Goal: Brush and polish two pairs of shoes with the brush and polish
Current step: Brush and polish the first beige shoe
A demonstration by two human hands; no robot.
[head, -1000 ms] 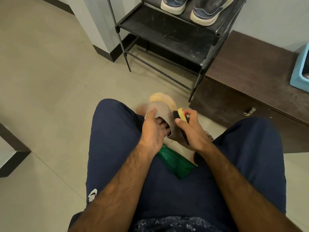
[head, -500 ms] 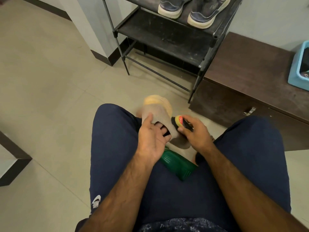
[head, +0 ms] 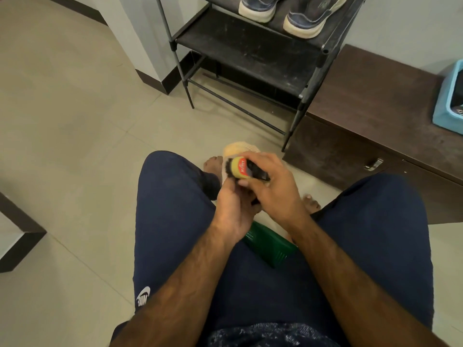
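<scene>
Right grip (head: 273,189) clamped on the brush (head: 239,169): yellow back with red label up, black bristles on its left side. Left grip (head: 231,211) just below it, fingers curled, thumb just beside the brush. What it clamps is hidden, can't tell. Tan shoe (head: 236,149) pokes out just beyond both grips. Green object (head: 271,249) under my wrists. Dark shoes (head: 303,18) on the shoe rack (head: 250,51), well ahead.

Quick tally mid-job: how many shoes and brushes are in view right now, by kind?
Dark blue sneakers on the shoe rack: 2
Beige shoe, mostly hidden, held by the left hand: 1
Brush, gripped by the right hand: 1
Total: 4
</scene>
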